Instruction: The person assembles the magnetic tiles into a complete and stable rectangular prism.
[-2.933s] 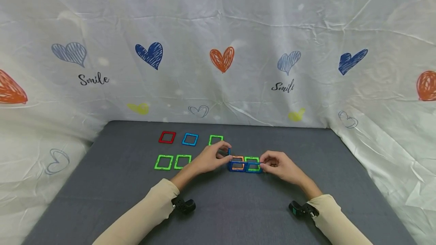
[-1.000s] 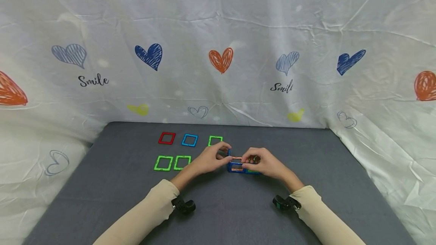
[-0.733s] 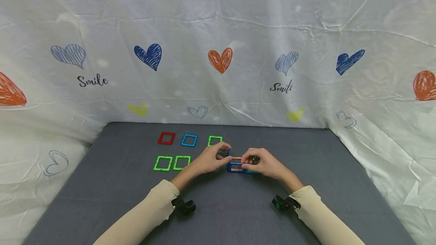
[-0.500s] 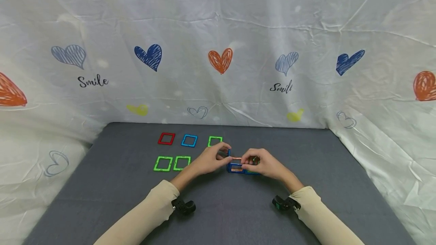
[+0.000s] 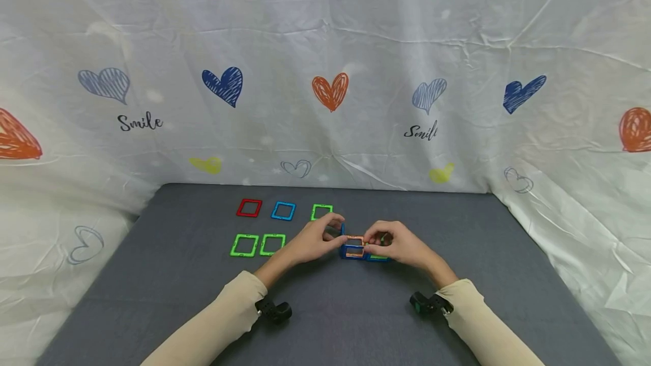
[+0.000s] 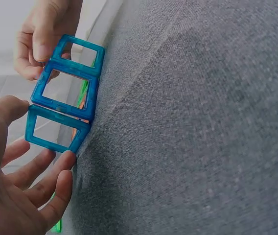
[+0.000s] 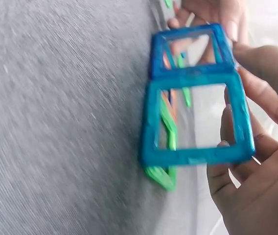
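Note:
Magnetic tiles with square frames make up a small structure in the head view. Blue tiles (image 6: 63, 105) stand upright in a row along its near side, and another blue tile (image 6: 48, 143) is joined at the left end. Behind the row show an orange tile (image 5: 354, 236) and a green tile (image 7: 164, 180), partly hidden. My left hand (image 5: 316, 240) holds the left end tile between thumb and fingers. With thumb and fingertips, my right hand (image 5: 399, 243) pinches the top edge of the blue row near its middle, covering part of the structure.
On the grey table (image 5: 325, 321) lie a red tile (image 5: 250, 216), a light blue tile (image 5: 282, 218) and a green square tile (image 5: 322, 205) at the back. Two more green tiles, the left one (image 5: 244, 254) and right one (image 5: 272, 253), lie nearer. A printed white cloth (image 5: 376, 27) hangs behind.
My right hand has moved left from the structure's right end to near its middle, then shifted very slightly back right. The left hand stays at the left end, its thumb a little lower.

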`<control>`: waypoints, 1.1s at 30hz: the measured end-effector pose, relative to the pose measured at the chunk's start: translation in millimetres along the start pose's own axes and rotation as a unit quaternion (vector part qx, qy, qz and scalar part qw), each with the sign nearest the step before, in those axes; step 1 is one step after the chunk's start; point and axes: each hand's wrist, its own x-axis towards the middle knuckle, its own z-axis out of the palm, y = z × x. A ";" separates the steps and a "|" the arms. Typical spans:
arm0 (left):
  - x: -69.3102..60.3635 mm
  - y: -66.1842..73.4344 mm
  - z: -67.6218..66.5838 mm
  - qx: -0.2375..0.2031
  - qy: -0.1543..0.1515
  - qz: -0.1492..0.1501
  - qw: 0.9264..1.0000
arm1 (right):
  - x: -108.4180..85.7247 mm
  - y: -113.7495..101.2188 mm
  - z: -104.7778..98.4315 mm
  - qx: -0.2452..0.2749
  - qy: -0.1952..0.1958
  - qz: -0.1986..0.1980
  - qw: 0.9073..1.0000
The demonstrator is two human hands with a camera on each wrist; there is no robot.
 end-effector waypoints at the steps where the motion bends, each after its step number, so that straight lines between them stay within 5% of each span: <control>1: -0.9 0.2 -0.1 -0.001 0.000 -0.004 1.000 | -1.2 1.1 -3.6 0.005 0.004 0.002 1.000; 7: -12.4 3.6 -2.8 -0.012 0.006 -0.011 1.000 | -9.5 17.0 -30.1 0.022 0.043 0.058 0.997; 12: -27.4 9.8 -5.1 -0.014 0.004 -0.036 0.999 | -9.5 27.3 -42.4 0.001 0.007 0.106 0.994; 21: -38.2 15.9 1.8 -0.107 -0.050 -0.095 0.988 | -4.3 36.9 -43.3 -0.001 -0.082 0.068 0.994; 33: -33.2 14.3 3.4 -0.188 -0.042 -0.107 0.975 | -7.2 34.4 -35.5 -0.032 -0.084 0.070 0.993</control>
